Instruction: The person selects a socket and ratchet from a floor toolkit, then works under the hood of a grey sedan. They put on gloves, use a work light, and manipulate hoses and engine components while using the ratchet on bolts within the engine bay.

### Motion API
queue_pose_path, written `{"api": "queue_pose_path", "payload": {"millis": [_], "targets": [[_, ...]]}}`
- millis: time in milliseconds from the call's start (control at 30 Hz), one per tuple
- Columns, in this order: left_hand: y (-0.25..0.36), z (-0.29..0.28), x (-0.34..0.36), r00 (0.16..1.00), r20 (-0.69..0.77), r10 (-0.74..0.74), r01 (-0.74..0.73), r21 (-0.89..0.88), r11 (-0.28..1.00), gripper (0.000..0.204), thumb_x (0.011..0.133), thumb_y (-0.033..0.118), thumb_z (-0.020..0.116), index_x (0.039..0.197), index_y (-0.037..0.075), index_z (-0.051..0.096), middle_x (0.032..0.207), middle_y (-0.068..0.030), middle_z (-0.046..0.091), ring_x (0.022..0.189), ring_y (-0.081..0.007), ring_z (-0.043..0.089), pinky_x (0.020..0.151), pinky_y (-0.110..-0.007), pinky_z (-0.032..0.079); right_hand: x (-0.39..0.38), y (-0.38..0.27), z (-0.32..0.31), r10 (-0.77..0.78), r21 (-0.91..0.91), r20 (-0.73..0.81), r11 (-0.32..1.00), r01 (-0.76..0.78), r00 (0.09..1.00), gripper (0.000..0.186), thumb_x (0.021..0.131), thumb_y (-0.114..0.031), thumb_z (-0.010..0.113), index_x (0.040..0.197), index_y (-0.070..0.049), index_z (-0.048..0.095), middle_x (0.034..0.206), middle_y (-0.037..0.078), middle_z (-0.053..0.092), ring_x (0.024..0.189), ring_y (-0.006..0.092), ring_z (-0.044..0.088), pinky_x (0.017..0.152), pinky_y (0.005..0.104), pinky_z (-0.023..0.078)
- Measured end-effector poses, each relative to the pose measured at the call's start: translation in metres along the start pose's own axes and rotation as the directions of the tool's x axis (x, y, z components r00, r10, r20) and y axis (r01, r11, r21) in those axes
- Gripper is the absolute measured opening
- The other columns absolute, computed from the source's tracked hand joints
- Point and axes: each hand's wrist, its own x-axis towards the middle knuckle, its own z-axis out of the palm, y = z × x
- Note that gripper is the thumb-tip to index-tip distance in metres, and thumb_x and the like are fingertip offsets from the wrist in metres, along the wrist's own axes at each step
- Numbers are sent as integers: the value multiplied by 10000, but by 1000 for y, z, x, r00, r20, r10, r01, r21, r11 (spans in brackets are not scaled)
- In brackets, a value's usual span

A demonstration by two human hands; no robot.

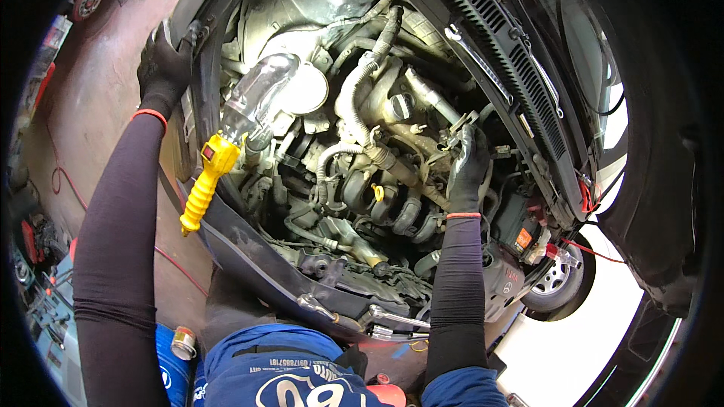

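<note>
My left hand (164, 60) in a black glove is closed over the left fender edge of the car's open engine bay. My right hand (467, 158), also gloved, is deep in the bay with curled fingers around a small metal piece I cannot make out, beside a metal tube (434, 96) and below a black oil cap (401, 105). A yellow-handled work lamp (207, 181) lies on the left side of the engine, lighting it. Ribbed hoses (352, 98) and a yellow dipstick loop (378, 192) sit between my hands.
Wrenches (483, 68) lie along the cowl at upper right; more tools (392, 316) rest on the front edge. A battery (520, 226) is at right, a white car (573, 309) beyond. A blue drum (170, 362) and cluttered equipment (38, 271) stand at left, with a red hose (64, 177) on the floor.
</note>
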Motion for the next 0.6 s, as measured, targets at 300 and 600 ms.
{"api": "queue_pose_path", "payload": {"millis": [300, 600], "targets": [[-36, 28, 8, 997, -42, 63, -63, -6, 998, 746, 980, 597, 539, 1500, 65, 485, 1438, -265, 561, 1336, -430, 538, 1104, -510, 440, 9, 4, 11, 454, 392, 17, 817, -424, 891, 403, 1032, -322, 604, 1195, 37, 682, 1071, 90, 694, 931, 177, 651, 856, 333, 505], [-3, 0, -11, 999, 14, 50, -47, -147, 988, 648, 1013, 396, 600, 1432, -84, 483, 1338, -332, 590, 1259, -452, 574, 1070, -494, 464, 18, 8, 15, 625, 544, 87, 623, -562, 776, 412, 1037, -363, 572, 1165, 22, 647, 941, 105, 659, 770, 190, 653, 724, 334, 565]]}}
